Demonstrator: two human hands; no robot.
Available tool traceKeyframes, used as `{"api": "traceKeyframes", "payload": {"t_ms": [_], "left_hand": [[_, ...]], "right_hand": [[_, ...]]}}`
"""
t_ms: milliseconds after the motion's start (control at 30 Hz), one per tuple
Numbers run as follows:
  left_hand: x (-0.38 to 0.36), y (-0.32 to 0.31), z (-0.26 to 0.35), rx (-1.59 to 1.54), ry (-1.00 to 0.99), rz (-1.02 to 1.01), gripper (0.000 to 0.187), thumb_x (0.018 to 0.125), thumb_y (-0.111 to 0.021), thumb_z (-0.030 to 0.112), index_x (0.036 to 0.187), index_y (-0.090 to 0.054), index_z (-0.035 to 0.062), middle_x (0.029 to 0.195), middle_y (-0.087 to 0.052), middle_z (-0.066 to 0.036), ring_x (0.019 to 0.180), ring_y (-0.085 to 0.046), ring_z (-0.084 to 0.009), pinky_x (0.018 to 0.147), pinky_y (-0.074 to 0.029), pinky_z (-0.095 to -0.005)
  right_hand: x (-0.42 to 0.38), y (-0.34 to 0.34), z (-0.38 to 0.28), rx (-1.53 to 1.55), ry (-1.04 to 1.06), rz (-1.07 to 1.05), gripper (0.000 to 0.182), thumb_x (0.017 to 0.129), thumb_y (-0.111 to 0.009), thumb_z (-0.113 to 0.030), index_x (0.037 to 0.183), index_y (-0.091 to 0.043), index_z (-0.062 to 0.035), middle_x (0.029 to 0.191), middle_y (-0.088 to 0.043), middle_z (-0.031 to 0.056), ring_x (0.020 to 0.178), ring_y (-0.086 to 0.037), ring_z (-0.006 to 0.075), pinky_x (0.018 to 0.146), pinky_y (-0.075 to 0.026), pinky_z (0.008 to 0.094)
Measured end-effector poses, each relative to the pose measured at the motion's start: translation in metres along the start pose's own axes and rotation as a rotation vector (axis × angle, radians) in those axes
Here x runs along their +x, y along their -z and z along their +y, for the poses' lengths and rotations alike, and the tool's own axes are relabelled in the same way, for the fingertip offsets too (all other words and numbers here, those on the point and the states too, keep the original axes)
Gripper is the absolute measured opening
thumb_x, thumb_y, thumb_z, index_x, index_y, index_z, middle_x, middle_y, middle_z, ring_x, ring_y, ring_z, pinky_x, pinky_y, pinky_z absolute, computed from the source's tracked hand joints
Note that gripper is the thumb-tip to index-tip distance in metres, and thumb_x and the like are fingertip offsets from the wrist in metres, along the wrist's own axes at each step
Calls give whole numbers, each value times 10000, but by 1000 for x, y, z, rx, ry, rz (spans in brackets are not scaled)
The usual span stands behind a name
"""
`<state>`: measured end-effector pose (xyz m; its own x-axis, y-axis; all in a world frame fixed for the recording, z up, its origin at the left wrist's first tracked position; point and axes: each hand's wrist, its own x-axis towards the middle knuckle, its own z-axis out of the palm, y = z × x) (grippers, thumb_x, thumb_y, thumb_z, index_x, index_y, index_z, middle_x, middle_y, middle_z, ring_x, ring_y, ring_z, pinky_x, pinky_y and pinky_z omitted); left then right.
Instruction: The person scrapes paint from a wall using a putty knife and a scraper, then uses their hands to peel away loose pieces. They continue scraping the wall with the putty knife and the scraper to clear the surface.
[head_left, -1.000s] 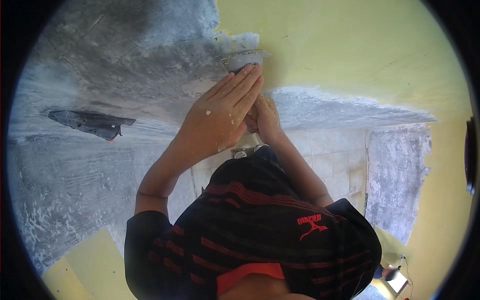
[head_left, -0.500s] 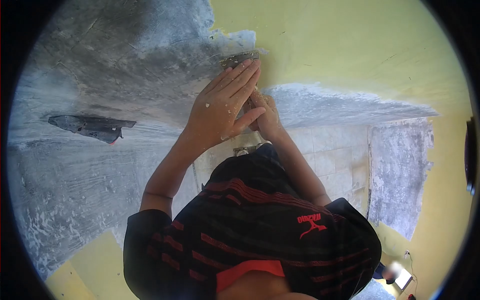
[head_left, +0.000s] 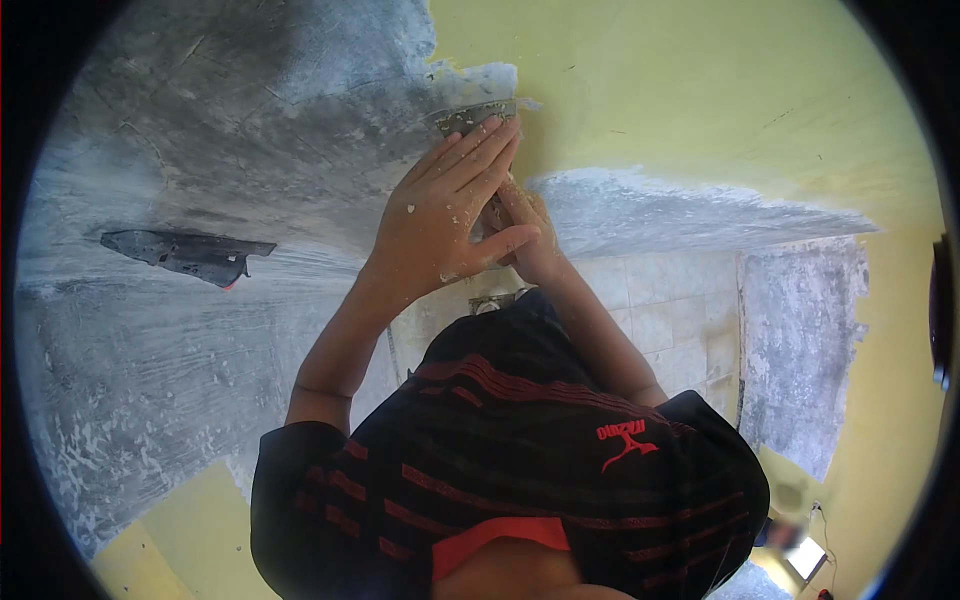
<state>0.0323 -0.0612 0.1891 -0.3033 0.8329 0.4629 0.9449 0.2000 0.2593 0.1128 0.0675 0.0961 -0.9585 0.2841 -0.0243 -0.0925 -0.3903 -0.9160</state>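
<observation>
A metal scraper (head_left: pixel 468 115) lies with its blade against the edge where yellow paint (head_left: pixel 700 100) meets bare grey plaster (head_left: pixel 250 130). My left hand (head_left: pixel 445 215) lies flat over the tool, fingers stretched along the blade and thumb hooked around below. My right hand (head_left: pixel 528 235) sits just behind it, closed on the scraper's handle, which is mostly hidden. Both hands are flecked with paint dust. My black shirt with red stripes (head_left: pixel 520 450) fills the lower middle.
A dark jagged patch (head_left: pixel 185 252) breaks the grey surface at the left. Pale tiles (head_left: pixel 660 310) show beyond my arms, beside another scraped grey area (head_left: pixel 800 350) on a yellow wall. A small bright object (head_left: pixel 800 560) sits at the bottom right.
Both hands and the scraper have slid slightly up and left along the paint edge. My left thumb has spread out further.
</observation>
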Motion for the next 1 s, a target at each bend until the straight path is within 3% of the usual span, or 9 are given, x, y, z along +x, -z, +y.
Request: {"api": "traceKeyframes", "payload": {"t_ms": [333, 367, 400, 533, 567, 600, 833, 900, 1000], "left_hand": [[8, 7, 1, 89, -36, 28, 844, 912, -739, 553, 1522, -538, 5, 1586, -545, -113, 1492, -487, -246, 1244, -379, -436], [8, 9, 3, 85, -28, 22, 846, 910, -741, 553, 1519, -540, 2, 1585, -546, -114, 1491, -488, -247, 1243, -381, -436], [7, 11, 5, 81, -19, 15, 847, 908, -743, 552, 1517, -542, -2, 1584, -547, -116, 1490, -490, -248, 1242, -382, -436], [7, 8, 5, 38, -8, 7, 853, 905, -743, 561, 1511, -548, -6, 1589, -540, -120, 1494, -486, -244, 1238, -386, -435], [7, 8, 4, 42, -6, 5, 855, 902, -743, 565, 1509, -550, -6, 1589, -541, -122, 1494, -486, -242, 1238, -385, -434], [6, 8, 4, 40, -1, -2, 858, 900, -743, 570, 1508, -552, -5, 1588, -541, -123, 1495, -486, -240, 1239, -384, -432], [12, 11, 5, 120, -33, 35, 862, 892, -751, 569, 1514, -550, 6, 1591, -541, -112, 1501, -477, -236, 1248, -376, -434], [6, 5, 6, 64, 18, -8, 846, 901, -745, 560, 1517, -550, 14, 1599, -534, -97, 1505, -470, -234, 1244, -378, -432], [6, 7, 5, 55, -1, 14, 838, 909, -738, 560, 1518, -550, 16, 1595, -539, -89, 1503, -471, -233, 1245, -375, -427]], "right_hand": [[9, 10, 0, 85, -27, -10, 482, 1139, -448, -482, 914, -602, -84, 622, -464, -27, 460, -354, 67, 403, -256, 276], [5, 12, 1, 130, -66, -43, 403, 1145, -436, -433, 1193, -567, -55, 903, -552, 20, 704, -486, 73, 534, -367, 254], [1, 14, 3, 177, -107, -76, 494, 1150, -424, -384, 1472, -532, -25, 1185, -641, 67, 948, -618, 78, 665, -477, 233], [4, 21, 1, -290, 74, -110, 497, 1147, -406, -354, 1488, -509, -6, 1072, -668, 61, 853, -606, 77, 632, -471, 248], [4, 17, -3, -179, 12, -79, 399, 1150, -411, -406, 1228, -571, -49, 847, -568, 16, 677, -494, 78, 534, -382, 262], [2, 12, -11, -66, -56, -45, 464, 1152, -416, -458, 968, -633, -92, 621, -469, -29, 501, -383, 79, 436, -293, 277], [12, 5, -10, -224, 247, -25, 466, 1154, -406, -432, 985, -649, -72, 624, -481, -15, 513, -407, 89, 442, -312, 290], [5, 10, -5, -40, -63, -4, 479, 1154, -394, -423, 1071, -664, -37, 638, -497, -1, 538, -428, 95, 476, -341, 288], [3, 21, -20, -75, -193, -37, 465, 1152, -401, -421, 1092, -659, -38, 649, -502, -2, 560, -439, 93, 497, -353, 287]]}}
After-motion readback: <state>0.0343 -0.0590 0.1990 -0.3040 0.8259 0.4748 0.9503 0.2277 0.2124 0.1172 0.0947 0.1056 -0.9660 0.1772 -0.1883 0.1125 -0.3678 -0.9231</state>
